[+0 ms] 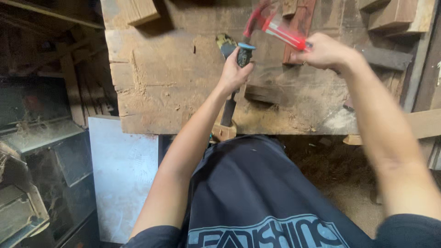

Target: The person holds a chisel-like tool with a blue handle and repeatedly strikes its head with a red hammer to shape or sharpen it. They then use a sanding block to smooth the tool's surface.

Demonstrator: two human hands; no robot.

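Two hands busy: left hand (234, 73) grips chisel (228, 110), right hand (324, 51) w/ hammer (275, 25).

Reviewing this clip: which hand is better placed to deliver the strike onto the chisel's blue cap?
Probably the right hand: it grips the red-handled hammer, raised beside the chisel. The left hand is wrapped around the chisel handle, holding it over the small wooden piece at the workbench edge.

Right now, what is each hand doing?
Left hand: closed around the chisel handle.
Right hand: closed around the red hammer handle, raised above the workbench.
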